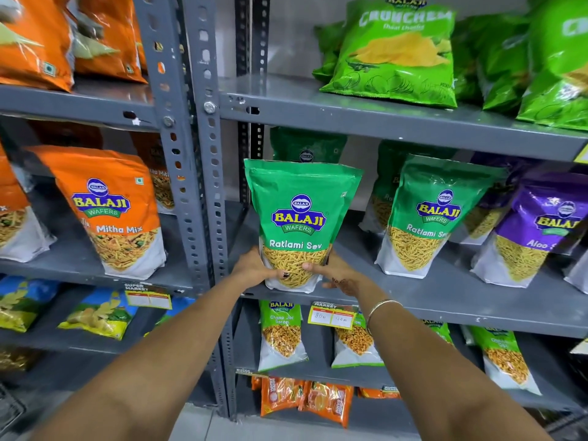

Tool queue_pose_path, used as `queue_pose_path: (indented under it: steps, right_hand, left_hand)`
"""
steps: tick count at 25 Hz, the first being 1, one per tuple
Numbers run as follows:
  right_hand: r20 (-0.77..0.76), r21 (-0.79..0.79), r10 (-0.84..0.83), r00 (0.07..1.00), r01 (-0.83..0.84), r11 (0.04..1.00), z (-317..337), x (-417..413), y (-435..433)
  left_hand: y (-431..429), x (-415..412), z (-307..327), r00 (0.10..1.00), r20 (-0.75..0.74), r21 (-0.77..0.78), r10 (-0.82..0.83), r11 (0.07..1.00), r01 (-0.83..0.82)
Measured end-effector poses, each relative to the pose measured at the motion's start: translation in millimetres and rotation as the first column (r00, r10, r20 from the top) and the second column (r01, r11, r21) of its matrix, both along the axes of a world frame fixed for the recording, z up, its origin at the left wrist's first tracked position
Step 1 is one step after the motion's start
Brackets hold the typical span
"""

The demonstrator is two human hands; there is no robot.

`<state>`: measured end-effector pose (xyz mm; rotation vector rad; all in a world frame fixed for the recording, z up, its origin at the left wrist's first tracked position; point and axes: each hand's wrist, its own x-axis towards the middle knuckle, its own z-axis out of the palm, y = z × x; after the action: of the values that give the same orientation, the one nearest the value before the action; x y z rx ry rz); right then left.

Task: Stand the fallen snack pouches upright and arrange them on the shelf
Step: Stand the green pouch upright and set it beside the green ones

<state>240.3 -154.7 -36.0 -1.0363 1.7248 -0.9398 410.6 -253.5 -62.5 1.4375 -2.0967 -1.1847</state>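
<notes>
A green Ratlami Sev pouch (299, 218) stands upright at the front left of the grey middle shelf (429, 300). My left hand (254, 267) grips its lower left side and my right hand (337, 272) grips its lower right side, thumbs on the clear window. A second green Ratlami Sev pouch (429, 218) stands upright to the right, with another green pouch (386, 173) behind it. A purple Aloo Sev pouch (537, 230) stands further right. One more green pouch (307, 148) sits behind the held one, mostly hidden.
A grey slotted upright post (197, 154) divides the racks. Orange Mitha Mix pouches (111, 211) stand on the left shelf. Green Crunchem bags (397, 55) lean on the shelf above. Chana Jor Garam pouches (281, 335) stand below, behind a yellow price tag (332, 316).
</notes>
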Motion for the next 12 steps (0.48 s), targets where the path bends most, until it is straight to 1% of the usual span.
queue_pose_path:
  steps: [6, 8, 9, 10, 11, 12]
  right_hand:
    - [-0.007, 0.010, 0.013, 1.000, -0.013, 1.000, -1, -3, 1]
    - [0.015, -0.002, 0.011, 1.000, -0.011, 1.000, 1, -2, 1]
    - [0.025, -0.006, 0.007, 1.000, -0.007, 1.000, 1, -2, 1]
    - [0.024, -0.009, -0.002, 1.000, 0.003, 1.000, 1, -5, 2]
    - [0.008, 0.007, -0.017, 1.000, 0.017, 1.000, -1, -10, 5]
    - [-0.011, 0.031, -0.038, 0.999, 0.039, 0.999, -3, -17, 8]
  left_hand:
    - [0, -2, 0, 1.000, 0.021, -0.009, -0.016, 1.000, 0.016]
    - [-1, -2, -1, 0.999, 0.030, 0.031, -0.027, 0.999, 0.026]
    - [-1, -1, 0, 0.997, 0.064, 0.063, -0.043, 0.997, 0.039]
    - [-2, 0, 2, 0.987, 0.143, 0.089, -0.068, 0.994, 0.055]
    - [-2, 1, 5, 0.956, 0.272, 0.112, -0.111, 0.990, 0.083]
    - [-1, 2, 9, 0.891, 0.423, 0.149, -0.167, 0.982, 0.113]
